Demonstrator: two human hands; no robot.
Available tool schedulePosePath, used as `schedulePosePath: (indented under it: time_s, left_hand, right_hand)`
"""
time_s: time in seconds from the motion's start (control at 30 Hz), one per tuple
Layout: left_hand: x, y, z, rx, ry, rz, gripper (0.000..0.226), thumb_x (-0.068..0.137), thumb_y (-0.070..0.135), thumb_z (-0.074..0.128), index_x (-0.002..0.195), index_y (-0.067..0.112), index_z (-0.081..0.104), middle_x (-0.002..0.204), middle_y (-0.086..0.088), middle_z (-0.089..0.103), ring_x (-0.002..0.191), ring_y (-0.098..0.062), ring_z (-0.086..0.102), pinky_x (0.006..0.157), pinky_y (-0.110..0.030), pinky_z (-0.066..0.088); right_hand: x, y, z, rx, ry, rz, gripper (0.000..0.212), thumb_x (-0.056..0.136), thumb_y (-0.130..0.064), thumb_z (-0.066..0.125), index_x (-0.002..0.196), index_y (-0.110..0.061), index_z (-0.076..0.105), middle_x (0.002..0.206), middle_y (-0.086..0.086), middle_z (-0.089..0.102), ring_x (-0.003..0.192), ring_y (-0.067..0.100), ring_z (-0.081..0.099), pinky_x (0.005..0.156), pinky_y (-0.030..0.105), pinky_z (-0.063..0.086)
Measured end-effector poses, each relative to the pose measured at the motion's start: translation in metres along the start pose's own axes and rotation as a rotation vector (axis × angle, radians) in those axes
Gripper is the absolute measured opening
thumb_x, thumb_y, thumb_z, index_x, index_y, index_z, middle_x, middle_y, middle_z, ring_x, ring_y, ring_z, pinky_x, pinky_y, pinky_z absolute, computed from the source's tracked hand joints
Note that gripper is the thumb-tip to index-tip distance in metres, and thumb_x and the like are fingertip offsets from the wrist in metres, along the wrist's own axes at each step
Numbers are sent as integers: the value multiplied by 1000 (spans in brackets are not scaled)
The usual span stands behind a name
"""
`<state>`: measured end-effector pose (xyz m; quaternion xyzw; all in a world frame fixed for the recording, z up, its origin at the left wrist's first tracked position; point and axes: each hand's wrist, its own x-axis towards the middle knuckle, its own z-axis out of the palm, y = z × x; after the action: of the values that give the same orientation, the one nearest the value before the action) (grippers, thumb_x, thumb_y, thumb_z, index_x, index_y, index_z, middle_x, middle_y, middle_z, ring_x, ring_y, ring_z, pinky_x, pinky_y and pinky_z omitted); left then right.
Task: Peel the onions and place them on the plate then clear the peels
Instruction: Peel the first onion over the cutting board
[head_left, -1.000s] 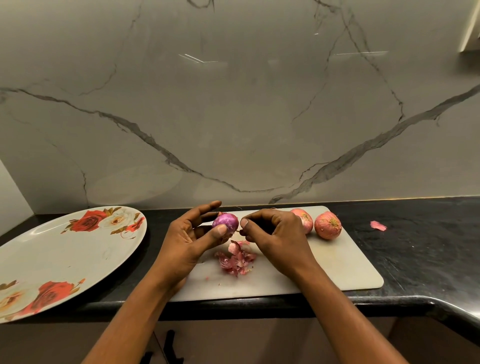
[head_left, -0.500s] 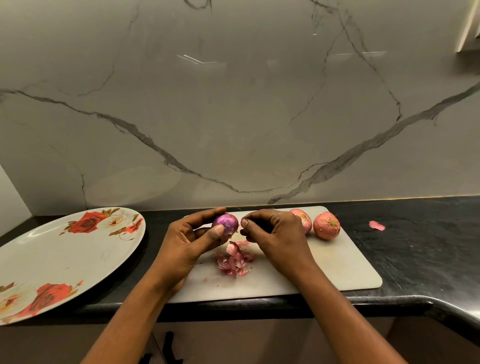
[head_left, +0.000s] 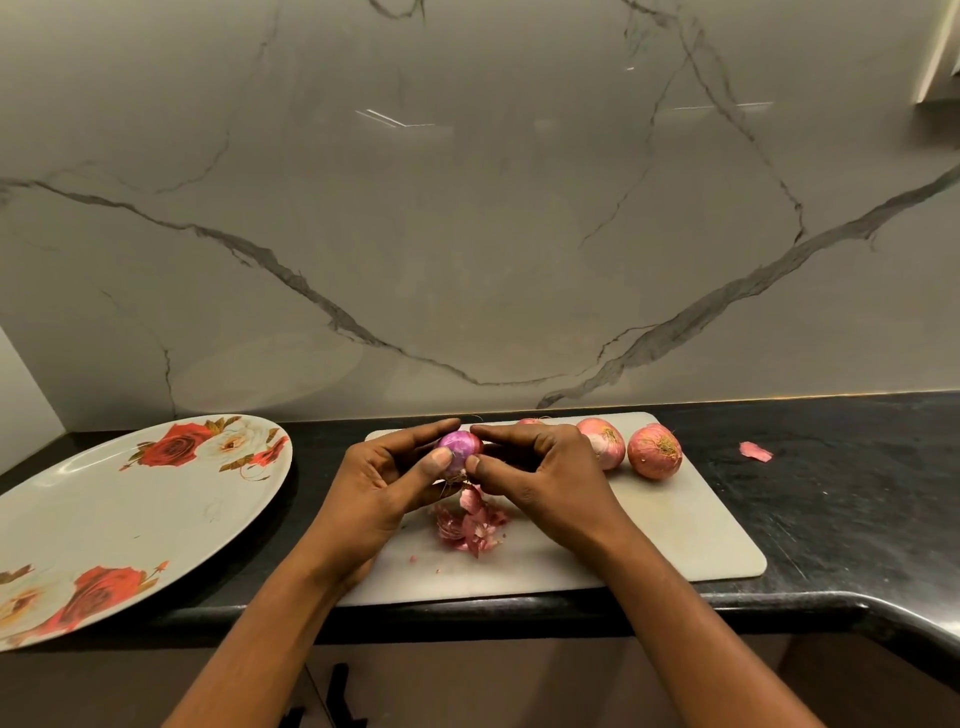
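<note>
Black stone counter (head_left: 857, 493) below a marble wall (head_left: 467, 234) carries a pale cutting board (head_left: 675, 540). Over the board's left half, the left hand (head_left: 384, 483) grips a purple onion (head_left: 460, 447), fingers curled round it, while the right hand (head_left: 545, 467) pinches skin at its root end. Peels (head_left: 472, 525) lie heaped on the board just beneath the hands; 1 stray peel (head_left: 756, 451) sits on the counter right of the board. 2 unpeeled onions (head_left: 602, 441) wait at the board's far right. Left of the board, the flowered plate (head_left: 130, 509) holds no onion. Judging by this, onion 1 is nearly peeled; plating, the others and clearing remain.
</note>
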<state>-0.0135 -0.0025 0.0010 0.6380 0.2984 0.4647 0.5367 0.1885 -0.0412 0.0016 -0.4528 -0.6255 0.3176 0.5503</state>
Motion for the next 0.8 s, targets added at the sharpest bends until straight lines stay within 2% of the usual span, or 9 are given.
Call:
schedulePosePath:
  time_s: [0.07,0.17,0.27,0.4,0.57,0.7,0.8]
  left_hand:
    - [0,0,0,-6,-2,-4,42,90,15,68,132,15,70,125,-6,77,117,-25,73,87,-33,63]
    - [1,-1,-2,-16,-4,-9,42,90,16,69,132,14,71,126,-7,76,118,-26,73,90,-37,64]
    - [1,-2,-2,-22,2,-17,41,90,16,68,132,13,71,126,-7,76,118,-27,73,91,-39,64]
    - [1,-3,-4,-67,34,-33,40,92,19,67,131,13,72,128,-11,75,116,-33,73,90,-41,64]
    - [2,-3,-4,-40,37,-38,40,91,18,68,131,15,72,128,-9,75,116,-32,73,91,-42,64]
    - [2,-3,-4,-21,35,-33,40,92,14,69,132,13,71,125,-8,77,115,-29,74,93,-42,64]
    - [1,-3,-3,-4,30,-27,40,92,11,70,132,12,71,123,-8,77,115,-28,74,94,-43,63]
  right_hand:
    - [-1,-1,0,-5,-11,-19,33,91,-17,83,115,-39,77,110,-10,81,105,8,76,93,37,64]
    - [-2,-2,0,3,-19,-37,34,91,-16,82,111,-43,76,109,-11,81,104,8,77,93,37,64]
    - [-2,0,-1,-30,-5,-33,34,92,-15,81,115,-38,76,110,-9,81,104,7,77,93,38,64]
    - [2,6,-1,-64,34,-16,36,93,-3,70,119,-27,79,103,-7,82,97,13,79,89,41,65]
    - [2,7,0,-73,26,-11,32,95,-7,70,120,-24,79,102,-6,82,95,14,79,88,41,65]
    - [-2,-1,-1,-15,-12,-40,27,92,-20,82,114,-35,79,105,-12,81,100,6,77,89,29,64]
    - [-2,0,1,-47,-6,-29,32,88,-17,85,112,-36,77,106,-11,80,100,5,77,88,30,64]
